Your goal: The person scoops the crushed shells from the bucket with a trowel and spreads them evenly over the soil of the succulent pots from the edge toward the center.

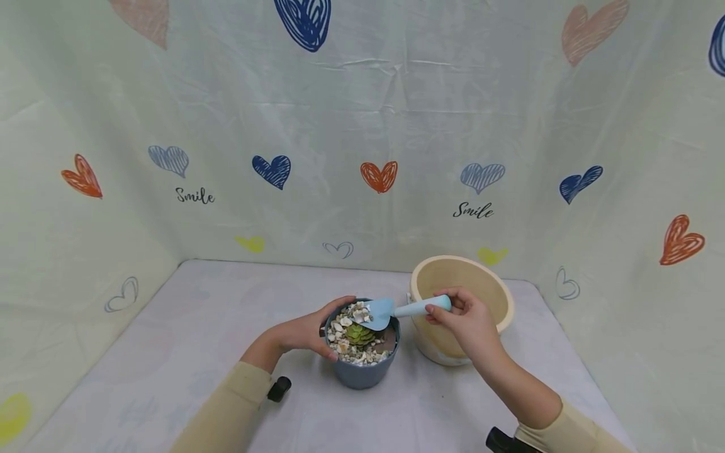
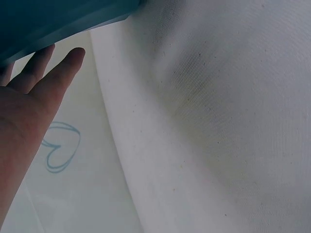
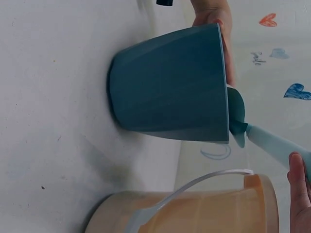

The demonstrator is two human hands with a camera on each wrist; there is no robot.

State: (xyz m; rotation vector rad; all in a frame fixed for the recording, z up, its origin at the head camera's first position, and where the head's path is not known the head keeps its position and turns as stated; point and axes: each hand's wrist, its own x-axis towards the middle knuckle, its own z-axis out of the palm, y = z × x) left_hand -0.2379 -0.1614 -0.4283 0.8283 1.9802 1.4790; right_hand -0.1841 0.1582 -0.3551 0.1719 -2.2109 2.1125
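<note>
A blue-grey flower pot (image 1: pixel 362 377) stands on the table, holding a green succulent (image 1: pixel 359 335) ringed by pale pebbles (image 1: pixel 338 335). My left hand (image 1: pixel 306 328) grips the pot's left side, thumb toward the front and fingers round the back. In the left wrist view, its fingers lie along the pot wall (image 2: pixel 58 24). My right hand (image 1: pixel 467 322) pinches the end of a light blue trowel's handle (image 3: pixel 274 143). The trowel's blade (image 1: pixel 381 313) is over the pot's back rim, with some pebbles at its tip. Brown soil (image 1: pixel 387 341) shows at the pot's right side.
A cream bucket (image 1: pixel 438 343) with a pale handle (image 3: pixel 182 189) stands just right of the pot, partly behind my right hand. The white-covered table (image 1: pixel 170 365) meets a heart-printed curtain (image 1: pixel 328 214) at the back and sides.
</note>
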